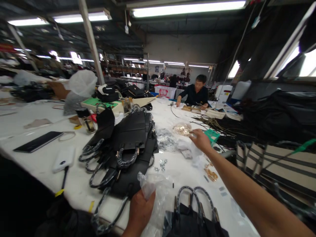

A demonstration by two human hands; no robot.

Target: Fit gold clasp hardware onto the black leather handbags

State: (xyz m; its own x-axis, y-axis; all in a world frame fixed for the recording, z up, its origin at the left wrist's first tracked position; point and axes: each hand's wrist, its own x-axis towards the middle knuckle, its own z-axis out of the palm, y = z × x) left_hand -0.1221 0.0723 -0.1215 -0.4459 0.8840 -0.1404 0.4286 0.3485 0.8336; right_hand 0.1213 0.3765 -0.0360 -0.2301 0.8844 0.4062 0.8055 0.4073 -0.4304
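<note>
Nearest the camera, a black handbag (195,220) with two looped handles is standing at the front edge of the white tabletop (37,158), and just to its left the left hand (139,210) is gripping a crumpled clear plastic bag (154,194), fingers closed around its neck. Beyond that, a large pile of black bag panels (130,144) with wrapped handles is lying flat, seemingly waiting to be dealt with, so much of the work appears to be remaining. Further out, the right hand (201,140) is stretching across the tabletop, fingers loosely curled and touching a packet of gold fittings (182,129); whether it is pinching the packet I cannot tell. Loose silver hardware (161,163) and a few gold clasps (210,174) are lying scattered between the hands. A power bank (63,158) and a dark phone (38,141) are resting at the left. Across the tabletop, a person in black (196,93) is working separately.
</note>
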